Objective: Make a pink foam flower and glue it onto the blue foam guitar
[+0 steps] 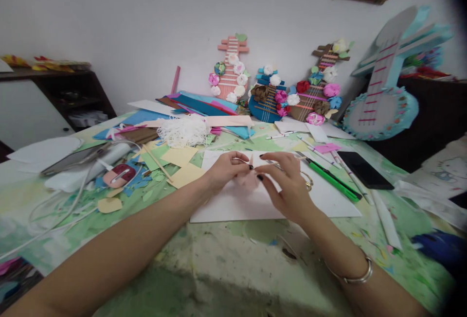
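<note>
Over a white board (317,200) on the table, my two hands meet around a small pale pink paper piece (248,181). My left hand (229,167) pinches its upper part between thumb and fingers. From the other side, the thumb and a finger of my right hand (286,181) close on the paper's edge, with another finger stretched out above. The fingers hide part of the paper, so its full shape cannot be made out. Scissors with gold-coloured handles (308,181) lie partly under my right hand. Right of them rests a green utility knife (333,179).
A black phone (365,170) and several pens lie on the right. Paper scraps (184,173), a tangle of white string (184,130) and white cables are on the left. Decorated instrument models (266,100) lean against the wall, with a larger light-blue one (383,98) at the right.
</note>
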`<state>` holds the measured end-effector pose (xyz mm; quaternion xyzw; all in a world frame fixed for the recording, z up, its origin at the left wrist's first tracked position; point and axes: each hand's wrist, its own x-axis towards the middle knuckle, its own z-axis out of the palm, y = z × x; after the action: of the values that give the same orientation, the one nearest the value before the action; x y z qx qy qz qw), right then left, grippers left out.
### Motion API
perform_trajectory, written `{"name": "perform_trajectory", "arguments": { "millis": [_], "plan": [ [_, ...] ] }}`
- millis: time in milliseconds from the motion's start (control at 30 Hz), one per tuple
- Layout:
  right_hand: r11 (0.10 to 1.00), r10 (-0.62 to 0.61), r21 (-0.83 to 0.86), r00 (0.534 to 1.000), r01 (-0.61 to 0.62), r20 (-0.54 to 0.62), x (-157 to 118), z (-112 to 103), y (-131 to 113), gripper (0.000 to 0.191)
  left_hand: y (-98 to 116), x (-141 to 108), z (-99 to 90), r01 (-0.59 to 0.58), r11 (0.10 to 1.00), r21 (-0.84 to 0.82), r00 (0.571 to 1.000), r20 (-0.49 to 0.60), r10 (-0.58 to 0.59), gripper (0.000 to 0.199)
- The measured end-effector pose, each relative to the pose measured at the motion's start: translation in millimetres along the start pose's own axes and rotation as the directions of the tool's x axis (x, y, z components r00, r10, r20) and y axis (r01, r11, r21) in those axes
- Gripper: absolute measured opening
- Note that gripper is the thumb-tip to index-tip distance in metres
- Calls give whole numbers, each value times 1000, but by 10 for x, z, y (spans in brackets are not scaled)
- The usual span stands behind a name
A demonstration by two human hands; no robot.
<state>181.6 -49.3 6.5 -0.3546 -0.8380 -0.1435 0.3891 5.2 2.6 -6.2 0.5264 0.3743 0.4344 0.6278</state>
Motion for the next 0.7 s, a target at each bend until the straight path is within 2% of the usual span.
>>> {"name": "perform_trajectory", "arguments": {
  "millis": [67,100,200,300,367,433,500,700],
  "plan": [
    [994,93,-54,994,-96,-62,7,-30,103,17,13,-8,5,5,999,38,1000,-11,-4,25],
    [985,136,-96,989,-141,-51,8,-45,158,18,20,-13,7,4,998,56,1000,-7,-3,25],
    [946,255,-232,962,-227,98,1,-77,298,20,26,-19,16,-33,989,144,999,0,34,25],
    [917,344,-306,895,-255,285,0,-95,363,31,4,-11,22,-156,948,277,987,15,158,23],
    [913,372,-303,863,-273,342,11,-106,365,38,-11,-7,26,-249,904,348,968,51,247,21],
    [915,380,-270,864,-300,331,25,-113,350,39,-10,-12,29,-293,876,384,955,71,288,20],
    [917,382,-237,881,-322,280,33,-114,330,39,9,-24,28,-283,876,389,957,63,282,25],
    [932,317,-227,939,-283,132,14,-83,260,31,84,-48,-1,-126,963,240,992,45,118,51]
  ]
}}
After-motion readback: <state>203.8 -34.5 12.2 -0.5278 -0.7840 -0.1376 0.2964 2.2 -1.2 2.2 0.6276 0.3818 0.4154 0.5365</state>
